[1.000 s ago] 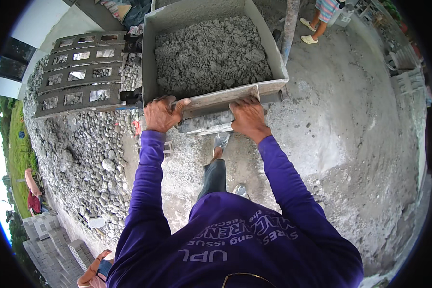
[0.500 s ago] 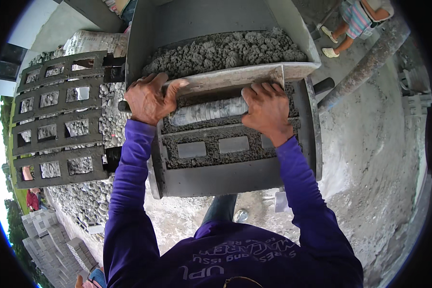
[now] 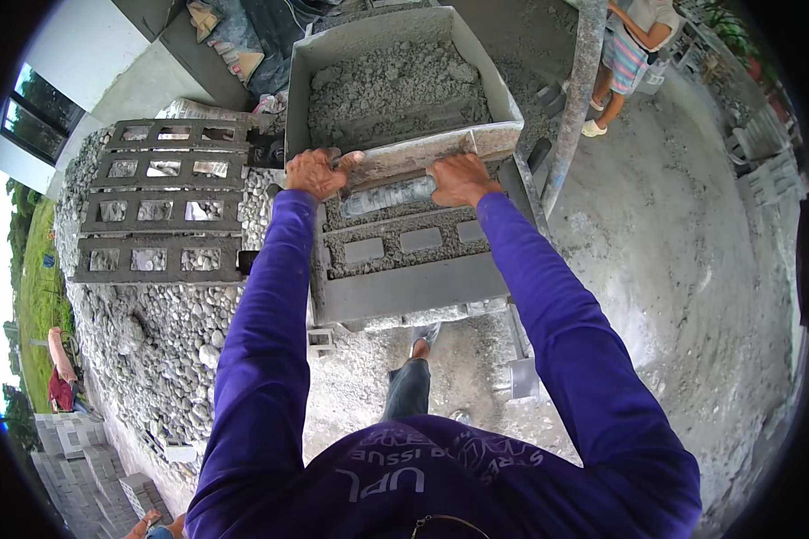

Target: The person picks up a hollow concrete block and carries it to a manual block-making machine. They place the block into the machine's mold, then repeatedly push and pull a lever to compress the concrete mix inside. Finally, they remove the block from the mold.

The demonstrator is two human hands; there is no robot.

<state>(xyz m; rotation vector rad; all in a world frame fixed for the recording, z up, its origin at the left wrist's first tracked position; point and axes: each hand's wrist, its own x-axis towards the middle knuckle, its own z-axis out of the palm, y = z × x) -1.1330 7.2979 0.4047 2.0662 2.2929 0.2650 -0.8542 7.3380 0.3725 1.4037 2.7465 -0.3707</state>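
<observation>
Before me stands a deep metal box (image 3: 413, 148) holding damp grey concrete mix (image 3: 395, 85). A ribbed, grey-wrapped handle bar (image 3: 388, 197) runs along its near side. My left hand (image 3: 316, 172) is closed at the bar's left end, thumb lying along the box wall. My right hand (image 3: 461, 179) wraps round the right end; both palms hide what lies beneath. Just nearer than the bar is a block mould (image 3: 413, 296), its channels filled with mix around several rectangular cores (image 3: 421, 240).
Fresh hollow blocks (image 3: 166, 196) rest in rows at the left, over a heap of pebbles (image 3: 153, 359). A slanted post (image 3: 573, 108) rises right of the box. Another person (image 3: 634, 54) stands beyond it. Finished blocks (image 3: 90, 458) are stacked at lower left.
The view has drawn back, and my arms are straighter, reaching farther forward. Both hands keep their hold at the bar. The person at upper right has shifted slightly.
</observation>
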